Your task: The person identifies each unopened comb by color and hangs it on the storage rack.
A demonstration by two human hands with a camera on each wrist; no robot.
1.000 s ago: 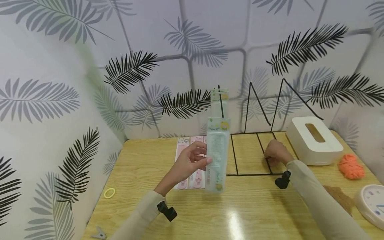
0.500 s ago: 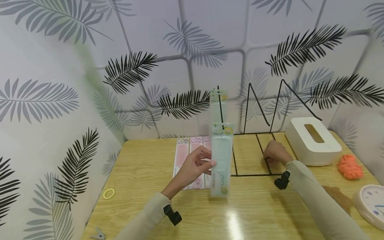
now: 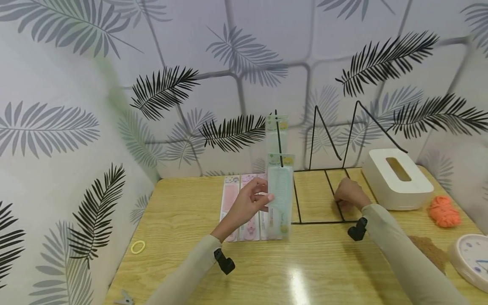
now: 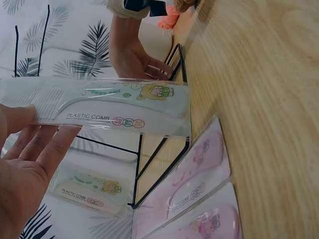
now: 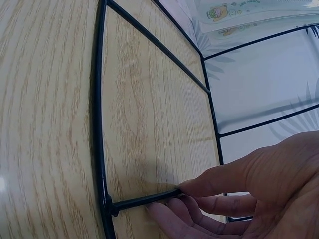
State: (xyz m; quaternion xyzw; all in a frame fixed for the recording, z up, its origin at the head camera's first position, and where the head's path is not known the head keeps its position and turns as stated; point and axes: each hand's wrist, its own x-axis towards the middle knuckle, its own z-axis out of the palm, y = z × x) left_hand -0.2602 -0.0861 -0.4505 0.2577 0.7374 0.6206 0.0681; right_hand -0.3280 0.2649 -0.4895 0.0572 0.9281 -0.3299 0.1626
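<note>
**Packaged comb held upright at the wire rack**

The left hand (image 3: 248,205) pinches a packaged green plastic comb (image 3: 280,197) between thumb and fingertips, holding it upright above the wooden table (image 3: 183,220) at the left edge of the black wire rack (image 3: 328,169). In the left wrist view the fingers lie fairly straight along the pack's back with the thumb over its front edge; the palm fills the lower left corner and cuts off the toothed end. The label reads "PLASTIC COMB", while the smaller print is too fine to read.

A second packaged green comb (image 3: 277,133) hangs higher on one of the rack's upright prongs, partly hidden behind the held pack. Flat on the table beneath lie pink packaged combs (image 3: 240,205); the left hand and the held pack cover part of them, so their number is hard to settle.

The right hand (image 3: 348,195) rests on the rack's base, fingertips (image 5: 192,189) curled over a base wire and pressing it to the table. Whether the thumb closes round the wire is out of sight.

To the right stand a white tissue box (image 3: 396,178), an orange bundle (image 3: 444,211) of unclear material, and a clock (image 3: 470,258) cut off by the frame edge. A yellow hair band (image 3: 138,246) lies near the left table edge.
</note>
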